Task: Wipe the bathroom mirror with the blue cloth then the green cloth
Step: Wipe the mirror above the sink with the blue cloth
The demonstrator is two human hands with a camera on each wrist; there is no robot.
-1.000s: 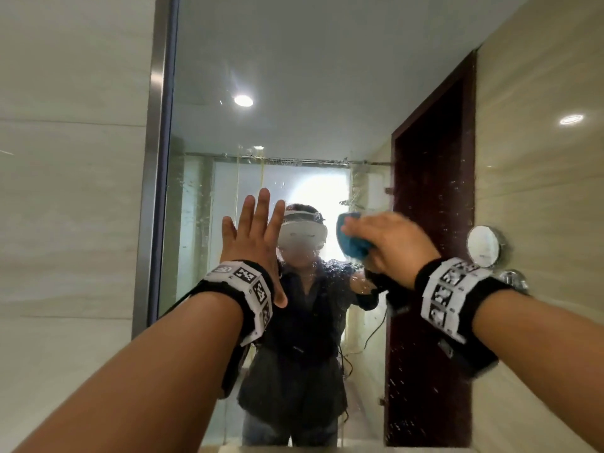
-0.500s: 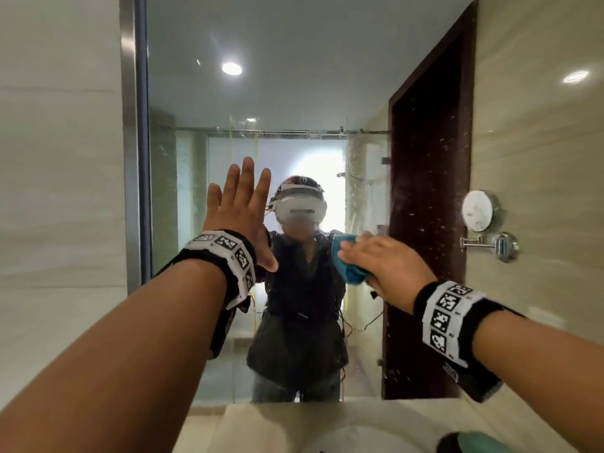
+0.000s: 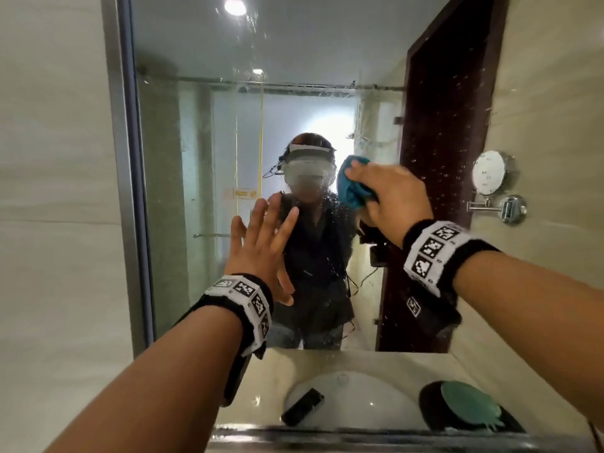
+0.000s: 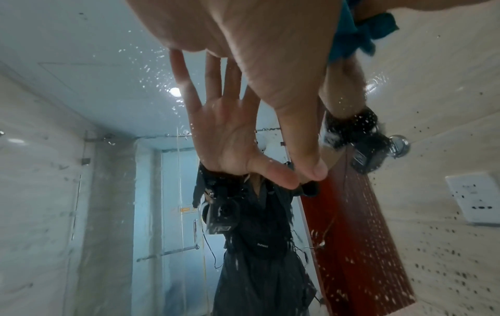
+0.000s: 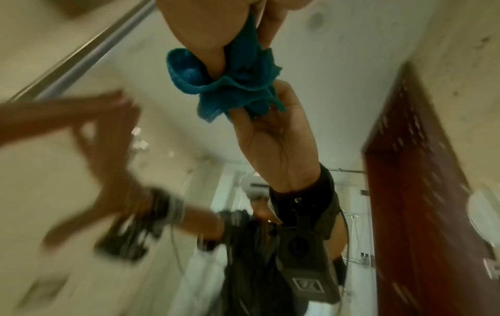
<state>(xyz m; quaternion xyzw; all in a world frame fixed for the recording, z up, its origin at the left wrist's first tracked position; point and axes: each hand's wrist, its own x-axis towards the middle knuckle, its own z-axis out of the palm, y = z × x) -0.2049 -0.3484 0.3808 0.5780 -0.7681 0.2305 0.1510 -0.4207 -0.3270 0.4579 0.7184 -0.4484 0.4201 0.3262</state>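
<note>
Both my arms reach to the mirror [image 3: 202, 132]: left hand [image 3: 261, 246] flat, fingers spread; right hand [image 3: 389, 197] clutches the blue cloth [image 3: 349, 191] against it.

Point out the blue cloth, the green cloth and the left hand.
blue cloth [image 3: 351, 191]: head view, on the bunched fabric showing beside the right hand [image 3: 390, 197].
green cloth [image 3: 469, 403]: head view, on its middle, beside the sink.
left hand [image 3: 261, 243]: head view, on the back of the hand.

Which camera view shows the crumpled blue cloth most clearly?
The right wrist view: the crumpled blue cloth fills the centre, bunched under the right hand against the mirror. The head view shows only a blue edge beside that hand's fingers. The left wrist view catches one corner at the top.
</note>
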